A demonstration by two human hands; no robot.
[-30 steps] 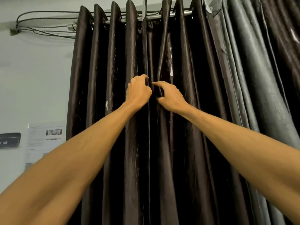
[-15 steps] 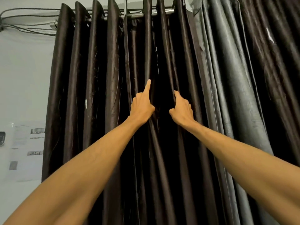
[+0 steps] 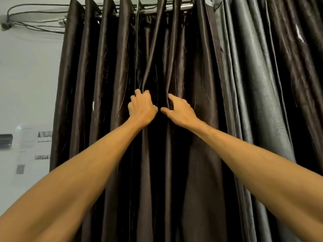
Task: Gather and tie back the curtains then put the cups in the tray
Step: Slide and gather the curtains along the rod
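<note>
Dark brown satin curtains [image 3: 108,88] hang in deep folds from a metal rod [image 3: 167,9] and fill most of the view. A grey curtain panel [image 3: 253,81] hangs to the right of them. My left hand [image 3: 142,107] curls its fingers around a fold at the middle seam. Beside it, my right hand [image 3: 180,110] hooks its fingers into the neighbouring fold, thumb pointing left. The two hands are almost touching. No cups or tray are in view.
A pale wall [image 3: 26,84] stands to the left of the curtains, with black cables [image 3: 35,16] running along its top. Papers [image 3: 35,147] and a small dark plate [image 3: 5,141] are fixed to the wall lower down.
Both hands have gone from pinching the seam, through pointing with stretched fingers, to curling onto separate folds. The view has shifted a little.
</note>
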